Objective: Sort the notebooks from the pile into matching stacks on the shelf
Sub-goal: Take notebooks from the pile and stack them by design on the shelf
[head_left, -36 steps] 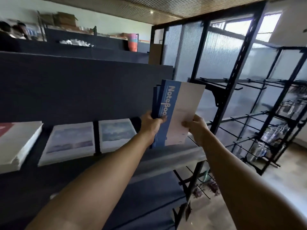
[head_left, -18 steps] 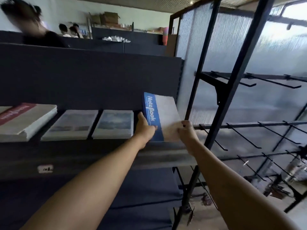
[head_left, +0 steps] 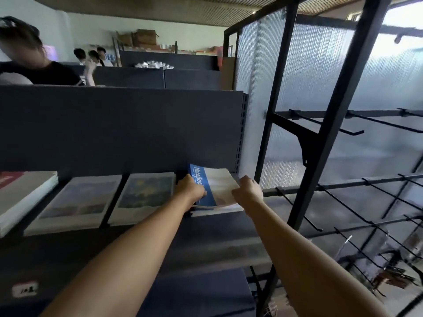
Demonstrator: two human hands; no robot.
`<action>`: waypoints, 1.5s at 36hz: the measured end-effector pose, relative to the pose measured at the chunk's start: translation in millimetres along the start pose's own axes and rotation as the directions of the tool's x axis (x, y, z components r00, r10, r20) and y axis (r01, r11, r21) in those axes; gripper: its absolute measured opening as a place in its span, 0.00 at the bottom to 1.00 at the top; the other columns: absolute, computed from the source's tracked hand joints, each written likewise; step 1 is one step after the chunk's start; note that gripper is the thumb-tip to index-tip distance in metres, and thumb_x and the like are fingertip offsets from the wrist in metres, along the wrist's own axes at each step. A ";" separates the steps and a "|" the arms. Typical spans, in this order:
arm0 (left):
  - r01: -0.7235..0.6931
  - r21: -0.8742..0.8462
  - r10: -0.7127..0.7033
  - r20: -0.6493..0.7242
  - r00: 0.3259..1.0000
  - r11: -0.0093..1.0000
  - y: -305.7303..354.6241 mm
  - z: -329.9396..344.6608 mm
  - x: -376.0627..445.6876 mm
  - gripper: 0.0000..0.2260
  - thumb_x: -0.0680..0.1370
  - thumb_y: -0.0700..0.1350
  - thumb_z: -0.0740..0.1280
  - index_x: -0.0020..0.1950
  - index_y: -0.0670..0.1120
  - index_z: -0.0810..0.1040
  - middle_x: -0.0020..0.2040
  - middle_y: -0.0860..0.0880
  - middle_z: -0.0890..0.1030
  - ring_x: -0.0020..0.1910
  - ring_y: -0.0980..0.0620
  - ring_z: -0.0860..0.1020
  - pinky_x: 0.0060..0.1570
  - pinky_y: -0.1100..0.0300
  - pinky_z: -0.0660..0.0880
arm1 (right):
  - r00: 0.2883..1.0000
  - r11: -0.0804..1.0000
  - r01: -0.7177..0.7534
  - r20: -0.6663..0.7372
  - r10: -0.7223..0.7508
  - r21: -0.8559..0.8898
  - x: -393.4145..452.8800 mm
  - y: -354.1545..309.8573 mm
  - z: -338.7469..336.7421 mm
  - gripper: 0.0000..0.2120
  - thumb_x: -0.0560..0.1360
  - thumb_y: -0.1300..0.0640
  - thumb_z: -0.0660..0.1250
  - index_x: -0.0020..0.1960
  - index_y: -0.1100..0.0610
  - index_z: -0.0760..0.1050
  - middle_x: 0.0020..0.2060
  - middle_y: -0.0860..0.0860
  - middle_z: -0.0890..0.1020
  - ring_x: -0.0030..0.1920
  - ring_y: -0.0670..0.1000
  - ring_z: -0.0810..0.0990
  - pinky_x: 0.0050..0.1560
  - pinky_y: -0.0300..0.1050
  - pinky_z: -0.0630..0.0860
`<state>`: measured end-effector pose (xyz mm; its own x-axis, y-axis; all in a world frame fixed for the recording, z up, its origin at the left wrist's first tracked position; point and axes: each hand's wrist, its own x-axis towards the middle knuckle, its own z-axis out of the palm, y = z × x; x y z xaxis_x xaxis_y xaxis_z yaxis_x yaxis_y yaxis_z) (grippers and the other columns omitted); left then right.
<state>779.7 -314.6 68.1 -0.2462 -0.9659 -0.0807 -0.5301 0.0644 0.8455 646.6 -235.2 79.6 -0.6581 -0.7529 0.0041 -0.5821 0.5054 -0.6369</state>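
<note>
A small stack of blue-and-white notebooks [head_left: 217, 186] lies nearly flat at the right end of the dark shelf [head_left: 219, 234]. My left hand [head_left: 191, 191] grips its blue spine side, fingers tucked under. My right hand [head_left: 248, 191] pinches its right edge. To the left lie a stack with a dark painted cover [head_left: 144, 195], a stack with a pale sky cover [head_left: 80, 200], and a thick white stack with a red mark [head_left: 20, 193].
The shelf's dark back panel [head_left: 119, 129] rises behind the stacks. A black metal rack [head_left: 320, 133] with hook arms stands close on the right, before a ribbed translucent wall. A person [head_left: 27, 62] stands beyond the panel at left, others farther back.
Both hands have brought the blue-and-white notebooks down from upright in the air to lie nearly flat on the shelf's right end. The view has shifted lower and closer.
</note>
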 end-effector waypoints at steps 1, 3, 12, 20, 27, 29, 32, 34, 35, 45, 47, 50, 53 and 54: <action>-0.002 0.009 0.002 0.003 1.000 1.000 -3.8 1.8 4.9 0.22 0.70 0.36 0.73 0.62 0.40 0.73 0.58 0.41 0.78 0.55 0.42 0.77 0.56 0.51 0.77 | 1.000 1.000 -0.001 0.007 0.001 -0.013 1.3 0.1 2.2 0.17 0.76 0.63 0.61 0.64 0.58 0.71 0.59 0.56 0.77 0.59 0.57 0.76 0.53 0.43 0.72; 0.010 0.028 -0.010 0.011 1.000 1.000 -11.4 4.5 10.7 0.23 0.69 0.37 0.74 0.62 0.41 0.73 0.58 0.41 0.78 0.56 0.42 0.77 0.58 0.49 0.76 | 1.000 0.999 -0.001 0.017 0.001 -0.043 2.1 0.6 6.7 0.16 0.75 0.63 0.61 0.63 0.58 0.72 0.59 0.56 0.77 0.58 0.57 0.76 0.53 0.43 0.72; 0.033 0.206 -0.028 -0.026 0.999 0.978 -23.2 8.8 13.8 0.27 0.72 0.46 0.72 0.68 0.46 0.68 0.64 0.43 0.73 0.60 0.43 0.73 0.60 0.50 0.74 | 1.000 0.983 -0.017 0.017 0.020 -0.180 4.2 -2.9 21.7 0.20 0.75 0.58 0.62 0.67 0.56 0.68 0.64 0.57 0.69 0.66 0.59 0.67 0.63 0.52 0.67; 0.083 0.107 -0.087 0.031 0.996 0.991 -11.5 28.8 20.8 0.28 0.82 0.41 0.58 0.79 0.46 0.49 0.77 0.43 0.57 0.72 0.41 0.63 0.69 0.45 0.64 | 0.995 0.987 -0.096 0.008 0.096 0.128 0.5 -1.1 33.6 0.20 0.72 0.58 0.59 0.64 0.59 0.68 0.59 0.58 0.77 0.60 0.60 0.73 0.58 0.50 0.73; 0.089 0.156 -0.100 0.062 0.993 0.984 -13.3 28.4 24.2 0.30 0.81 0.37 0.56 0.79 0.47 0.45 0.78 0.43 0.51 0.74 0.41 0.58 0.71 0.46 0.61 | 0.998 0.998 -0.066 0.009 0.066 0.017 1.6 3.1 32.5 0.18 0.71 0.57 0.60 0.59 0.58 0.73 0.56 0.57 0.79 0.56 0.59 0.77 0.54 0.47 0.74; 0.058 0.132 -0.065 0.050 0.997 0.990 -11.5 23.2 21.1 0.30 0.79 0.36 0.59 0.79 0.46 0.50 0.75 0.42 0.59 0.71 0.41 0.64 0.68 0.47 0.66 | 0.999 0.995 -0.043 0.026 0.045 -0.085 2.0 2.9 27.8 0.18 0.74 0.55 0.60 0.62 0.57 0.70 0.59 0.57 0.78 0.60 0.58 0.74 0.58 0.49 0.71; -0.062 0.173 0.071 -0.046 0.996 0.983 -8.1 13.7 9.3 0.28 0.78 0.37 0.62 0.77 0.45 0.57 0.72 0.43 0.65 0.67 0.41 0.69 0.65 0.49 0.70 | 1.000 0.983 -0.010 -0.003 0.010 -0.183 -1.0 -2.0 20.3 0.19 0.77 0.54 0.58 0.68 0.56 0.65 0.65 0.56 0.73 0.67 0.58 0.67 0.63 0.52 0.64; -0.138 0.249 0.165 -0.095 0.982 0.959 -7.6 6.7 1.3 0.25 0.79 0.39 0.63 0.75 0.45 0.61 0.71 0.42 0.67 0.67 0.42 0.70 0.64 0.51 0.69 | 0.999 0.980 0.024 -0.033 -0.031 -0.196 -5.0 -7.1 19.1 0.21 0.79 0.52 0.57 0.69 0.56 0.64 0.67 0.55 0.70 0.68 0.58 0.65 0.65 0.53 0.63; -0.156 0.287 0.196 -0.116 0.974 0.945 -9.2 1.7 -4.1 0.23 0.80 0.40 0.63 0.74 0.44 0.63 0.70 0.42 0.68 0.67 0.42 0.70 0.64 0.52 0.69 | 0.997 0.977 0.056 -0.032 -0.064 -0.206 -9.2 -10.3 19.5 0.22 0.79 0.50 0.57 0.70 0.56 0.63 0.68 0.55 0.70 0.69 0.58 0.65 0.65 0.53 0.62; -0.027 0.484 0.176 -0.265 0.948 0.874 -63.2 -90.8 -75.1 0.17 0.81 0.46 0.62 0.70 0.48 0.69 0.69 0.46 0.70 0.66 0.46 0.71 0.60 0.52 0.72 | 0.888 0.861 0.459 0.074 -0.455 -0.219 -79.9 -66.6 62.0 0.21 0.80 0.49 0.56 0.71 0.54 0.63 0.69 0.54 0.69 0.69 0.57 0.64 0.66 0.53 0.61; 0.002 0.488 0.156 -0.283 0.946 0.873 -77.7 -113.9 -90.4 0.17 0.81 0.46 0.63 0.69 0.47 0.70 0.68 0.46 0.71 0.65 0.46 0.71 0.61 0.52 0.72 | 0.843 0.817 0.537 0.105 -0.527 -0.211 -98.0 -81.1 74.1 0.21 0.81 0.48 0.56 0.72 0.54 0.62 0.69 0.53 0.68 0.69 0.56 0.64 0.67 0.53 0.60; 0.069 0.518 0.122 -0.326 0.937 0.852 -99.6 -149.1 -112.8 0.15 0.81 0.46 0.62 0.68 0.46 0.72 0.67 0.46 0.72 0.65 0.45 0.70 0.62 0.51 0.71 | 0.794 0.771 0.607 0.141 -0.591 -0.193 -125.2 -103.0 94.6 0.21 0.81 0.48 0.56 0.72 0.52 0.62 0.69 0.52 0.68 0.70 0.55 0.63 0.68 0.53 0.59; 0.146 0.531 0.080 -0.379 0.922 0.835 -119.7 -184.7 -133.5 0.15 0.81 0.46 0.62 0.67 0.47 0.72 0.68 0.46 0.72 0.66 0.45 0.70 0.62 0.51 0.71 | 0.759 0.736 0.650 0.184 -0.624 -0.189 -151.1 -125.7 115.4 0.20 0.81 0.49 0.55 0.70 0.52 0.64 0.68 0.52 0.69 0.69 0.55 0.64 0.67 0.52 0.59; 0.163 0.524 0.069 -0.396 0.916 0.836 -127.2 -196.9 -139.8 0.15 0.81 0.46 0.62 0.68 0.47 0.73 0.68 0.46 0.72 0.66 0.45 0.70 0.62 0.52 0.71 | 0.748 0.725 0.663 0.197 -0.633 -0.186 -159.9 -133.6 122.1 0.19 0.80 0.49 0.55 0.70 0.52 0.65 0.68 0.52 0.70 0.68 0.55 0.65 0.66 0.52 0.59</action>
<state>1041.3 -237.2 75.8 0.0590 -0.9793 0.1935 -0.9087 0.0275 0.4165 888.0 -233.8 69.8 -0.0299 -0.9665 0.2548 -0.9473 -0.0539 -0.3159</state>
